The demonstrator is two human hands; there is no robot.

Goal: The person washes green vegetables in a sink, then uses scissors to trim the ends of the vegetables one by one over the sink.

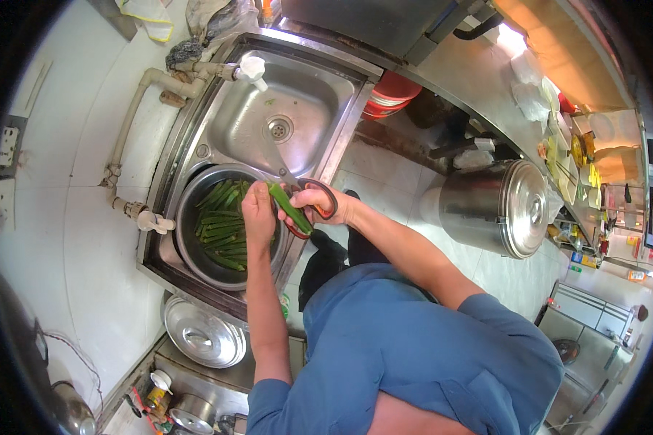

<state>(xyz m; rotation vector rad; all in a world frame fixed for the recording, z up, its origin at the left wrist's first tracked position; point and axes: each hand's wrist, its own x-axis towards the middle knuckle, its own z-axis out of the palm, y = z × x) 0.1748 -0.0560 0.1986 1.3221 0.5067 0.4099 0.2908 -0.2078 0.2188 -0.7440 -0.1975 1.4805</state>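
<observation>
My right hand (pixel 329 205) grips a pair of scissors (pixel 284 169) with black and red handles, their metal blades reaching over the sink. A green okra pod (pixel 289 206) lies slantwise between my hands. My left hand (pixel 258 209) pinches the pod's upper end, while the fingers of my right hand rest against its lower part. Beneath and beside my left hand is a round metal basin (pixel 188 261), and in it lie several okra pods (pixel 220 225). Part of the basin is hidden by my left hand and forearm.
A steel sink bowl (pixel 239 119) with a drain adjoins the basin. White taps (pixel 252 70) and pipes (pixel 128 125) line the tiled wall. Below the basin sits a metal lid (pixel 204 334). To the right, a large lidded steel pot (pixel 484 209) and red basins (pixel 392 92) stand near the counter.
</observation>
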